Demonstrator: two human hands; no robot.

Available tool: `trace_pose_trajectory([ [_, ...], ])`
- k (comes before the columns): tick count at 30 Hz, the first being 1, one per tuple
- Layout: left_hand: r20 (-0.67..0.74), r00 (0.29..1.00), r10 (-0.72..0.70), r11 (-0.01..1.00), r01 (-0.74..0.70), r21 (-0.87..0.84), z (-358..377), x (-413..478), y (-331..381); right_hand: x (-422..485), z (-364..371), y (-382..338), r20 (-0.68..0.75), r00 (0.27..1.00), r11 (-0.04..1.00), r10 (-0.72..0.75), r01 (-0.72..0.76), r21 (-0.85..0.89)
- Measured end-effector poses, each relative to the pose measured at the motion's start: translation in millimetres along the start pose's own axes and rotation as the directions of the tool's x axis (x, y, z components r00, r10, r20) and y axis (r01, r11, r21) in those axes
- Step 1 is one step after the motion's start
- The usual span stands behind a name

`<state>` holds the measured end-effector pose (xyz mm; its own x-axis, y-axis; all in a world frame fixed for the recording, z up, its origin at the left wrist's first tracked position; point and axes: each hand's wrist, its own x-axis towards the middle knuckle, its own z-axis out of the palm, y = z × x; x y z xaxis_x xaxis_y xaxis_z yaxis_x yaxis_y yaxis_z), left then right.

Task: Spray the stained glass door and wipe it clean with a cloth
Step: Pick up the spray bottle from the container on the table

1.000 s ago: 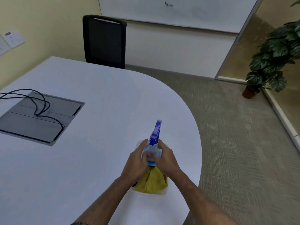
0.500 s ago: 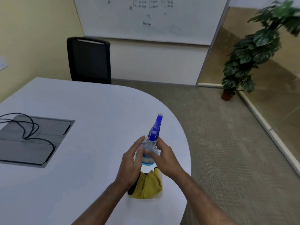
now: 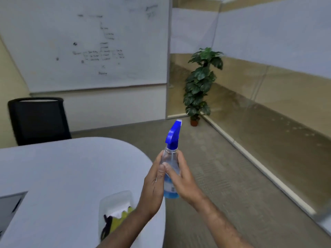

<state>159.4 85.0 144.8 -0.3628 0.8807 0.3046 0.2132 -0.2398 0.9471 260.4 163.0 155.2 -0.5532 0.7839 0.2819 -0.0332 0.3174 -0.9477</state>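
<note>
A clear spray bottle (image 3: pixel 171 159) with a blue trigger head and blue liquid is held upright in the air, past the table's right edge. My left hand (image 3: pixel 153 187) presses against its left side and my right hand (image 3: pixel 180 178) wraps its right side. A yellow cloth (image 3: pixel 119 220) lies in a clear container (image 3: pixel 114 199) on the white table (image 3: pixel 68 172), partly hidden by my left forearm. Glass panels (image 3: pixel 268 97) with a frosted band run along the right side of the room.
A black chair (image 3: pixel 38 120) stands behind the table on the left. A whiteboard (image 3: pixel 86 43) covers the back wall. A potted plant (image 3: pixel 199 85) stands in the far corner by the glass. A grey cable hatch (image 3: pixel 9 208) is set in the table. Carpet floor lies to the right.
Both hands have lifted the spray bottle off the table, up and to the right. The cloth stayed in its container. My view has swung up and right toward the glass wall.
</note>
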Motion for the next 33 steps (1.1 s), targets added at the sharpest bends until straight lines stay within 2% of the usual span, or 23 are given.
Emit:
trace_pose_trajectory([
  [4, 0.153, 0.986, 0.072, 0.997, -0.068, -0.031, 97, -7, 42, -41, -95, -23, -0.174, 0.983, 0.998, -0.063, 0.059, -0.032],
  [8, 0.273, 0.952, 0.135, 0.991, -0.123, -0.06, 208, -23, 79, -93, -197, -40, -0.365, 0.926, 0.993, -0.098, 0.069, -0.092],
  [12, 0.395, 0.896, 0.203, 0.979, -0.186, -0.082, 315, -43, 110, -151, -300, -59, -0.544, 0.826, 0.977, -0.147, 0.036, -0.21],
  [15, 0.487, 0.82, 0.3, 0.953, -0.283, -0.11, 391, -56, 129, -194, -374, -72, -0.637, 0.749, 0.96, -0.182, -0.006, -0.281],
  [18, 0.56, 0.759, 0.331, 0.936, -0.34, -0.092, 462, -68, 139, -238, -439, -80, -0.72, 0.662, 0.94, -0.21, -0.066, -0.335],
  [24, 0.691, 0.509, 0.513, 0.822, -0.523, -0.226, 600, -86, 159, -319, -554, -96, -0.879, 0.395, 0.908, -0.268, -0.201, -0.367],
  [30, 0.739, 0.276, 0.615, 0.716, -0.588, -0.376, 737, -96, 182, -381, -665, -108, -0.926, 0.193, 0.885, -0.323, -0.286, -0.368],
  [33, 0.746, 0.179, 0.641, 0.671, -0.603, -0.432, 802, -95, 200, -403, -720, -115, -0.919, 0.136, 0.853, -0.369, -0.344, -0.393],
])
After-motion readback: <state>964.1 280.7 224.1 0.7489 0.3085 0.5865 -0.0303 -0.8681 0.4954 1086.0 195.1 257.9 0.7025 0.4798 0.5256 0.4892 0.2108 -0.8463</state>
